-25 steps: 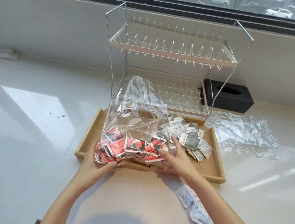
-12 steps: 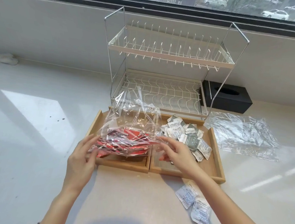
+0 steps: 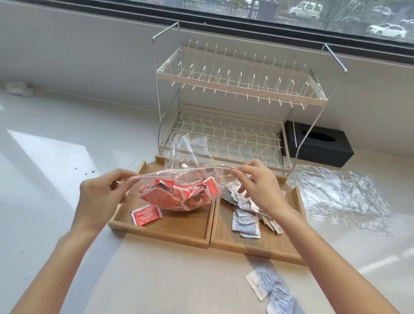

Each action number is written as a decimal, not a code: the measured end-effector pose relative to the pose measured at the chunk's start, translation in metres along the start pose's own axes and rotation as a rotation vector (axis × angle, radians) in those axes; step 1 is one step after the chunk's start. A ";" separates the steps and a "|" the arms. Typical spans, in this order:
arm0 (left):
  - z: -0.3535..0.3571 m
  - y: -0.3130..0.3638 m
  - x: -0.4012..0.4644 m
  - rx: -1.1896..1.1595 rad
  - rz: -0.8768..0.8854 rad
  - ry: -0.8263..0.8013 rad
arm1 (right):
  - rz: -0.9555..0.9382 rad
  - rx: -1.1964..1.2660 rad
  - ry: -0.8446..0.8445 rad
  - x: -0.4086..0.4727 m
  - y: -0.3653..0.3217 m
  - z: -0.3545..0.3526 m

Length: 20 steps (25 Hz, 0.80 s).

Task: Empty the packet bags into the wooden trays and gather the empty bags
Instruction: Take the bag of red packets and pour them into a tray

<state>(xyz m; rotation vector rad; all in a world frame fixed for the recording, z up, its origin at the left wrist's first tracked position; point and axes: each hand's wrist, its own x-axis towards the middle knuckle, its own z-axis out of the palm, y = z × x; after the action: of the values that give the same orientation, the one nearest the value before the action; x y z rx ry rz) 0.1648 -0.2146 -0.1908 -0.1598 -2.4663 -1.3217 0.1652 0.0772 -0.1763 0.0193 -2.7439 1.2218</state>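
Your left hand pinches the left edge of the clear bag, and your right hand pinches its right edge, so the bag hangs stretched between them above the left wooden tray. Red packets sag in the bag's belly, and one red packet lies in the tray just beneath. The right wooden tray holds white packets under your right wrist. An empty bag lies on the surface to the right, and two loose white packets lie nearer you.
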 end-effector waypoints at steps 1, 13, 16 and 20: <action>-0.001 0.003 0.006 -0.024 -0.002 0.001 | -0.002 0.019 0.005 0.004 -0.003 -0.003; -0.045 0.035 0.078 -0.179 0.169 -0.074 | -0.110 0.267 0.064 0.058 -0.038 -0.037; -0.057 0.048 0.092 -0.184 0.246 -0.037 | -0.161 0.301 0.079 0.066 -0.050 -0.046; -0.066 0.063 0.107 -0.142 0.319 -0.002 | -0.214 0.314 0.079 0.075 -0.065 -0.062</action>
<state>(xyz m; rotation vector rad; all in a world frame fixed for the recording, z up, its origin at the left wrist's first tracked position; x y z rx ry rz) 0.0961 -0.2405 -0.0704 -0.5633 -2.2301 -1.3510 0.1032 0.0833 -0.0778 0.2825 -2.3828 1.5360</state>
